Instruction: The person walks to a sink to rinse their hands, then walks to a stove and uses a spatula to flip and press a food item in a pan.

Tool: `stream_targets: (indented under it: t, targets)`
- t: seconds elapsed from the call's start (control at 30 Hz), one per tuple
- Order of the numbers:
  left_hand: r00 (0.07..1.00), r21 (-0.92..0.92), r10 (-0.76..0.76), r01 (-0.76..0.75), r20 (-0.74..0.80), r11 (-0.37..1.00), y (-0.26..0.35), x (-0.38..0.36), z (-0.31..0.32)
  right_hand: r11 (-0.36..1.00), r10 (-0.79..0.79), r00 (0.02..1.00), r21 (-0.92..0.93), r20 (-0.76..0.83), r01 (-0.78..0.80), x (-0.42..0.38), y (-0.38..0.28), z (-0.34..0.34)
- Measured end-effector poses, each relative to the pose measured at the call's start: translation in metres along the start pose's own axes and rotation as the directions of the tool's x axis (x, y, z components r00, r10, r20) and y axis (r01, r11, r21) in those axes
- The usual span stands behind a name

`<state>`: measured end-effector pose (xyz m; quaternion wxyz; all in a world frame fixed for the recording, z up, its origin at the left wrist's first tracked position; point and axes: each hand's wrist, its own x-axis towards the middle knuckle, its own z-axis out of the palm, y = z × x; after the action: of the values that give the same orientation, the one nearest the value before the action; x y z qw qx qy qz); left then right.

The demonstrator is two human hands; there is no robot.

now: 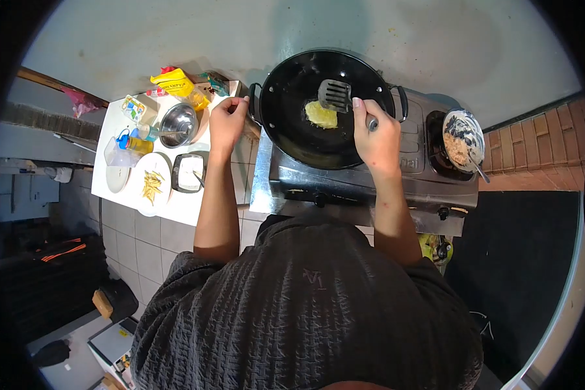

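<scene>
A wide black wok (286, 140) sits on the left side of the gas stove. In it lies a flat, pale yellow piece of food (321, 116) with a little liquid around it. My right hand (378, 136) is closed around the handle of a slotted spatula (335, 95), whose dark head is over the wok, beside the food's upper right edge. At the wok's left side, my left hand (228, 125) is closed, thumb and fingertips pinched at the loop handle (254, 104).
A bowl of rice-like food (460, 144) with a spoon stands on the right burner. On the white table (183, 213) at left are a metal bowl (178, 125), a plate of cut strips (151, 201), a square dish (188, 174), bottles and packets. A wall (396, 32) rises behind the stove (370, 185).
</scene>
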<state>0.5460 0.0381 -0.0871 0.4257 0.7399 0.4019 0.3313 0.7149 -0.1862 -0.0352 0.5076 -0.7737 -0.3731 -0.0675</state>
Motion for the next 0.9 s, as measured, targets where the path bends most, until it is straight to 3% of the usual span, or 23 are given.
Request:
stream_targets:
  t: [0.13,0.27,0.37,0.8,0.9]
  targets:
    - [1.0,0.038,-0.024,0.024,-0.002,0.999,0.003,0.0,0.002,0.998,-0.013,0.999,0.061,0.049,0.01,-0.004,0.005,0.0]
    - [0.999,0.014,-0.033,0.033,0.004,0.999,0.001,0.001,0.002,0.998,0.036,0.998,0.053,0.057,-0.039,-0.004,0.007,-0.004]
    - [0.999,0.056,-0.039,0.039,0.001,0.998,0.006,-0.001,-0.001,1.0,-0.011,0.996,0.001,0.088,0.011,-0.003,0.011,-0.004]
    - [1.0,-0.007,0.007,-0.007,-0.017,1.0,0.0,0.0,-0.002,1.0,-0.018,1.0,0.019,0.02,0.018,-0.01,0.008,-0.009]
    - [0.999,0.044,-0.053,0.053,0.009,0.998,0.004,-0.002,-0.005,0.999,-0.012,1.0,0.049,0.017,0.011,-0.012,0.005,-0.012]
